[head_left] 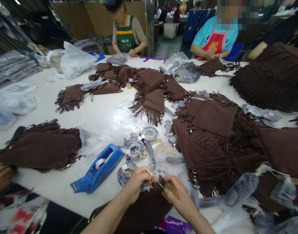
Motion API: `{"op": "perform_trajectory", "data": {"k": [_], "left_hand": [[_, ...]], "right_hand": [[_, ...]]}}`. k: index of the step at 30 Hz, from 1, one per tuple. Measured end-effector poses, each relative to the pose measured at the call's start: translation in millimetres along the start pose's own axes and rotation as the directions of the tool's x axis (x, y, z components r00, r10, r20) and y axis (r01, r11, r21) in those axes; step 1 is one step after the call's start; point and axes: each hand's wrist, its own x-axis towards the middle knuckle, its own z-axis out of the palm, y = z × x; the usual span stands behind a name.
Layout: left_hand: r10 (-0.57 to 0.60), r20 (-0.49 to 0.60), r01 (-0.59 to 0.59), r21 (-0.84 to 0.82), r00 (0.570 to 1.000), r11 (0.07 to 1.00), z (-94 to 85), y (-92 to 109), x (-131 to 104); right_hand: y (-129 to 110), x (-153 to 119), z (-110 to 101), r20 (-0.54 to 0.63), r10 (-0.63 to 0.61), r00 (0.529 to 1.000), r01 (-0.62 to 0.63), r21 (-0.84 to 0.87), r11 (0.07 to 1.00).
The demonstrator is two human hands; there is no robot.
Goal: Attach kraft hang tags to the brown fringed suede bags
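Note:
A dark brown suede bag [144,213] lies at the table's near edge in front of me. Above its top, my left hand [136,183] pinches a thin white string [149,171] between thumb and fingers. My right hand [178,192] is closed on a tan cardboard hang tag [170,191], close to the bag's hardware. Where the string meets the bag is hard to make out. Just beyond my hands are coiled grey straps [135,148] with gold clips, wrapped in plastic. A blue tape dispenser [100,169] stands left of them.
Brown fringed bags [214,117] are heaped at the right, with more bags [149,78] mid-table. Another fringed bag [41,149] lies left, near a neighbour's hand [2,178]. Clear plastic bags [77,61] are scattered about. Two people work across the table [41,97].

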Motion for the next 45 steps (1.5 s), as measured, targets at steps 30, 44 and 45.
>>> {"op": "perform_trajectory", "data": {"k": [30, 44, 45], "left_hand": [[0.256, 0.192, -0.319, 0.528, 0.947, 0.787, -1.5, -30.3, -76.4], [0.66, 0.056, -0.435, 0.792, 0.75, 0.428, -19.8, -12.1, -75.1], [0.708, 0.15, -0.49, 0.817, 0.69, 0.304, -24.1, -9.3, -84.1]], "right_hand": [[-21.8, -2.4, 46.6, 0.33, 0.38, 0.864, -0.421, 0.889, 0.183], [7.3, -13.7, 55.3, -0.13, 0.375, 0.918, -0.223, 0.613, 0.758], [8.7, -13.2, 57.5, -0.156, 0.344, 0.926, -0.211, 0.542, 0.813]]}}
